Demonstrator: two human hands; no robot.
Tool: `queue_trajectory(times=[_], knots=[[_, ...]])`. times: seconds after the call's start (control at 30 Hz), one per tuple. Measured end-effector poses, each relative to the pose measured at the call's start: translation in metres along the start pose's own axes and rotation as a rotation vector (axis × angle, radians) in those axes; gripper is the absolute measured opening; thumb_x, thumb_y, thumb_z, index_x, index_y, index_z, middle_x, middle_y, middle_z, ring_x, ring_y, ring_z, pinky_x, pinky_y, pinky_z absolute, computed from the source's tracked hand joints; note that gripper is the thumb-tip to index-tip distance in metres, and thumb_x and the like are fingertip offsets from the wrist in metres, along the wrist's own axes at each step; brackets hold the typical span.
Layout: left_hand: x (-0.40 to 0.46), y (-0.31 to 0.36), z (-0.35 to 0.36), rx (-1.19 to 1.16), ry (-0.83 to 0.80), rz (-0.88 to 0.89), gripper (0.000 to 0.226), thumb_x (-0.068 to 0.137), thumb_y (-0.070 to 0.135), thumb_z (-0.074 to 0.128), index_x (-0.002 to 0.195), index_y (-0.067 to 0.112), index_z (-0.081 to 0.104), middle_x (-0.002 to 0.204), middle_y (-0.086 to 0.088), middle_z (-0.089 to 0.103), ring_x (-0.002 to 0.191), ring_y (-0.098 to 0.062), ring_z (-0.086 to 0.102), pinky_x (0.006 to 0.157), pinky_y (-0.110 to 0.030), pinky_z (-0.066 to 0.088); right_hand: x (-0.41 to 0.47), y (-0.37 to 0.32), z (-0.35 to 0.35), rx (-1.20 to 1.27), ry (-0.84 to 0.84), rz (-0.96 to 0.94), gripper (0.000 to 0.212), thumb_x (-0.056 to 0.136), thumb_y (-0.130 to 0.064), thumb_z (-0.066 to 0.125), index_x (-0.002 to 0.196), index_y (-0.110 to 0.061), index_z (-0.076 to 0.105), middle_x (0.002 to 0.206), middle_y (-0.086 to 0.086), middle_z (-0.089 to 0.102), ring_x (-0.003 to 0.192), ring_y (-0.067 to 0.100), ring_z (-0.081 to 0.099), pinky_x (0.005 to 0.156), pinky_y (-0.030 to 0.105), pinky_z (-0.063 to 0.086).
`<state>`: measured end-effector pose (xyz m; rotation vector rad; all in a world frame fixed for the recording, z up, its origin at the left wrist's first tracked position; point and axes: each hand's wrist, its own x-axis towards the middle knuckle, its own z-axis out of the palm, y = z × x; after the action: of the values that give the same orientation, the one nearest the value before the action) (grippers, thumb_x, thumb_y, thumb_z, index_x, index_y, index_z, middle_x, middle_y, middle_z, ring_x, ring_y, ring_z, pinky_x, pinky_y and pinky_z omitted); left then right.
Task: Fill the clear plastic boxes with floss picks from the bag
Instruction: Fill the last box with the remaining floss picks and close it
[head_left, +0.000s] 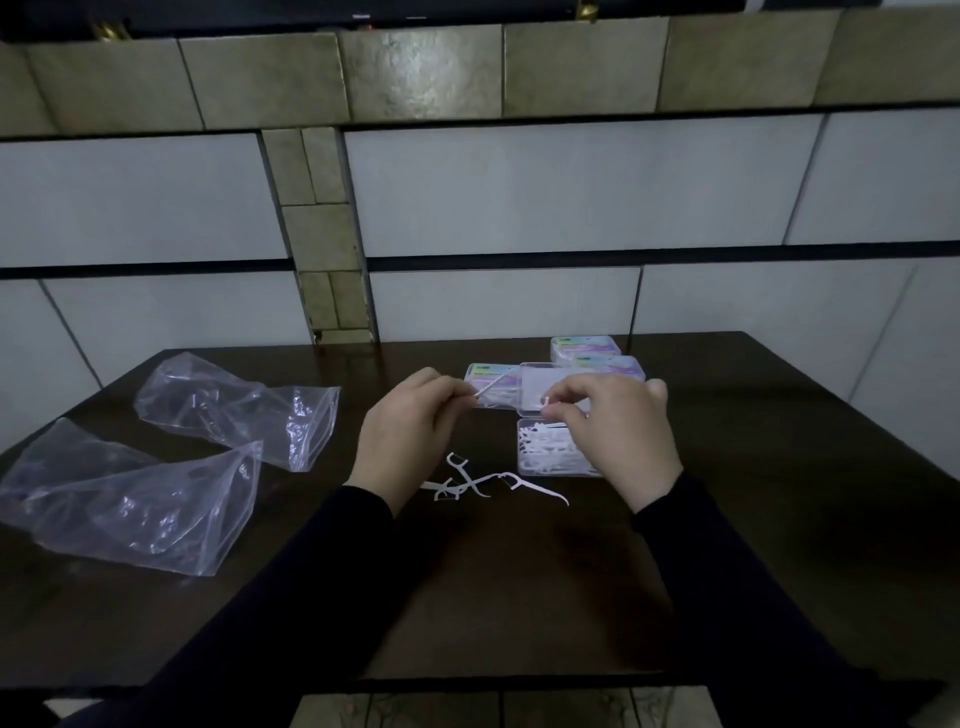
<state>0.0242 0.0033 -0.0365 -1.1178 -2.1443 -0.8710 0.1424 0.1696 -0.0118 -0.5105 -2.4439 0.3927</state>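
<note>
The left hand hovered above the dark worktop, its fingers curled and pinching the end of a single white floss pick that slanted up and away toward the far boxes. The right hand hung over an open clear box, its fingers bent, with the forked head of another floss pick showing at the fingertips; how firmly it was pinched could not be told.

The open box lay near the middle of the worktop, partly under the right hand, and held a heap of white picks. Its clear lid stood open on the far side. Just left of the lid sat a shut box with a pastel label, and two more labelled boxes lay behind, overlapping one another near the back edge.

A few loose picks lay tangled on the worktop between the two wrists, one of them stretched out to the right with its hooked tip pointing down.

Well apart on the left lay two crumpled clear plastic bags, the nearer one larger and the farther one just behind it. Dark sleeves covered both forearms. A tiled wall rose behind the worktop.
</note>
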Motion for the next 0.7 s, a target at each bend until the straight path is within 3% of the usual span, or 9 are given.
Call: queue_trajectory(times=[0.2, 0.37, 0.57, 0.7], knots=[[0.025, 0.041, 0.036, -0.442, 0.076, -0.206, 0.012, 0.089, 0.018, 0.065, 0.091, 0.029, 0.066, 0.085, 0.02, 0.062, 0.08, 0.003, 0.057, 0.068, -0.009, 0.043, 0.004, 0.021, 0.01, 0.097, -0.025, 0.058, 0.009, 0.086, -0.043, 0.066, 0.091, -0.035, 0.065, 0.083, -0.019, 0.063, 0.075, -0.006, 0.046, 0.084, 0.029, 0.021], [0.037, 0.058, 0.062, -0.703, 0.002, -0.358, 0.006, 0.089, 0.021, 0.066, 0.089, 0.025, 0.071, 0.079, 0.011, 0.068, 0.071, -0.006, 0.055, 0.065, -0.016, 0.045, 0.007, 0.031, 0.017, 0.146, -0.137, 0.094, 0.011, 0.083, -0.045, 0.069, 0.086, -0.035, 0.064, 0.078, -0.02, 0.061, 0.077, -0.006, 0.047, 0.093, 0.033, 0.026], [0.037, 0.051, 0.071, -0.643, -0.145, -0.314, 0.005, 0.087, 0.023, 0.068, 0.088, 0.023, 0.074, 0.076, 0.018, 0.066, 0.06, 0.006, 0.047, 0.058, -0.006, 0.036, 0.008, 0.038, 0.011, 0.137, -0.133, 0.09, 0.012, 0.085, -0.05, 0.063, 0.086, -0.038, 0.061, 0.081, -0.021, 0.058, 0.073, -0.006, 0.045, 0.083, 0.03, 0.023], [0.032, 0.045, 0.067, -0.704, -0.228, -0.348, 0.01, 0.085, 0.025, 0.07, 0.092, 0.02, 0.076, 0.078, 0.014, 0.068, 0.062, 0.009, 0.052, 0.061, -0.006, 0.038, 0.009, 0.046, 0.003, 0.214, -0.113, 0.162, 0.012, 0.09, -0.046, 0.059, 0.088, -0.035, 0.062, 0.088, -0.019, 0.06, 0.087, 0.003, 0.053, 0.094, 0.034, 0.029]])
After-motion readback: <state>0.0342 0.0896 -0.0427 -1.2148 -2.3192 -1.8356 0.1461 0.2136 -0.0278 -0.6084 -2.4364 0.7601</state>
